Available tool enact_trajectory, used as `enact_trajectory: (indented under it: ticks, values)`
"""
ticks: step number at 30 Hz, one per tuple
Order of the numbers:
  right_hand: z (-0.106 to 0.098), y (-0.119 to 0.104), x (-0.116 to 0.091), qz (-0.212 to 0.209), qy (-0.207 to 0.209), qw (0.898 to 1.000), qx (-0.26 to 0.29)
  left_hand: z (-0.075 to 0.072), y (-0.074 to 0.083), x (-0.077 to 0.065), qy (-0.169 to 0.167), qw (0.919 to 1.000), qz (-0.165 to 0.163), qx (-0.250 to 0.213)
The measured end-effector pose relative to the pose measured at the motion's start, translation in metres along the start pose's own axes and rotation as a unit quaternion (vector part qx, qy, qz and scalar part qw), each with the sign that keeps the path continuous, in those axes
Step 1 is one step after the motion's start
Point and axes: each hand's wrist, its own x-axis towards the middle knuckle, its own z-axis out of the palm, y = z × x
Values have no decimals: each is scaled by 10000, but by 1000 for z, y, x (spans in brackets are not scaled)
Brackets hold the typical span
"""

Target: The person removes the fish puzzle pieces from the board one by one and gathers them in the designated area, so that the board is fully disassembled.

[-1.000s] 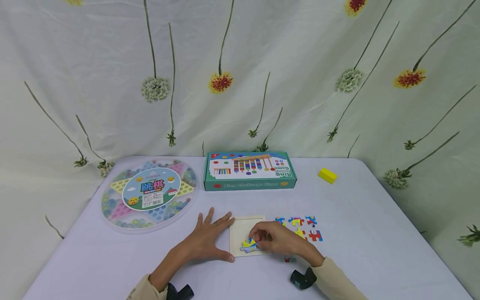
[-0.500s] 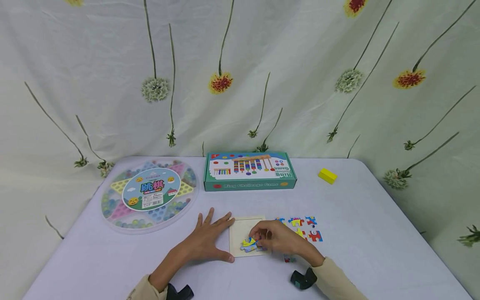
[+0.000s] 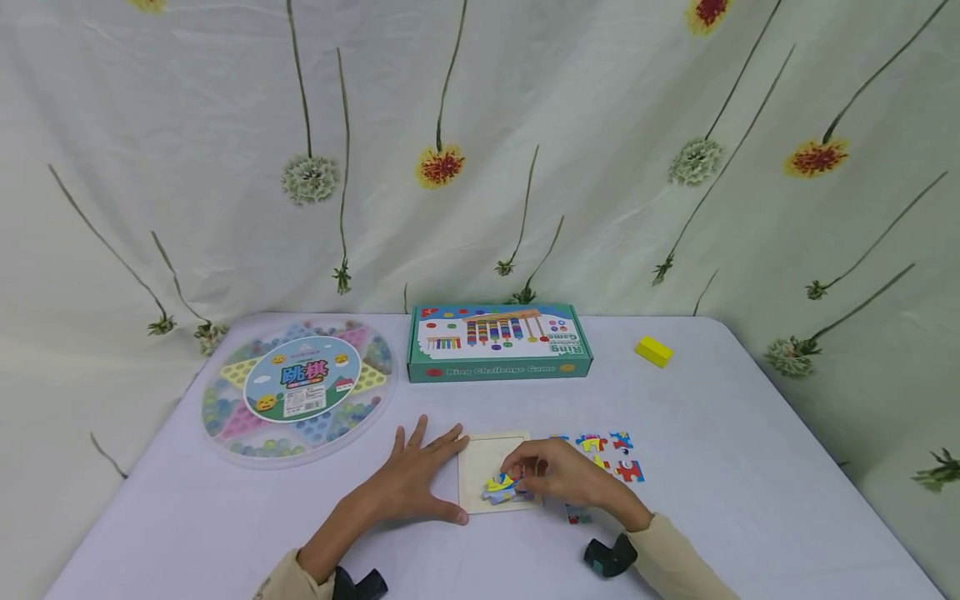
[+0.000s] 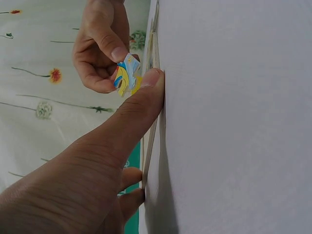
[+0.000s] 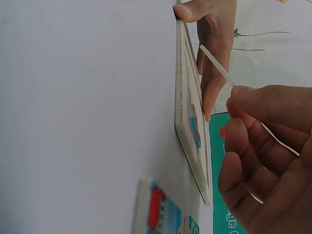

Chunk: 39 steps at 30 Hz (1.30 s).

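Observation:
My right hand (image 3: 558,475) pinches a blue-and-yellow jigsaw puzzle piece (image 3: 500,489) between thumb and fingers. In the right wrist view this puzzle piece (image 5: 217,66) is seen edge-on, tilted and raised off the wooden puzzle tray (image 5: 181,87). Another puzzle piece (image 5: 195,126) lies inside the tray, mostly hidden by the right hand in the head view. Fingers spread, my left hand (image 3: 412,479) rests at the left side of the puzzle tray (image 3: 480,454), its thumb and fingertips touching the rim.
Several loose puzzle pieces (image 3: 628,471) lie right of the tray, some behind the right hand. Behind stand a green Ring Challenge Game box (image 3: 500,343) and a round Chinese checkers set (image 3: 300,392). A yellow block (image 3: 654,352) sits at the back right.
My right hand has shifted very slightly to the right with the puzzle piece, which has turned a little. The left hand has stayed in place.

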Motion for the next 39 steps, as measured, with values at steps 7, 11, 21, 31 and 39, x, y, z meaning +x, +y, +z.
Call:
enact_trajectory:
  ticks: [7, 11, 21, 31, 39]
  values:
    - [-6, 1, -5, -84, 79, 9997, 203, 1, -1, 0, -10, 10000, 35, 68]
    - [-12, 0, -10, -41, 147, 9995, 259, 1, -1, -1, 7, 10000, 50, 50]
    - [-22, 5, -28, 130, 315, 9994, 97, 0, 0, -2, -9, 10000, 58, 29]
    - [-32, 11, -52, 650, 440, 9967, 212, 0, 1, -2, -25, 10000, 78, 13]
    - [-39, 22, -67, 914, 608, 9937, 217, 0, 1, -1, -32, 10000, 57, -40]
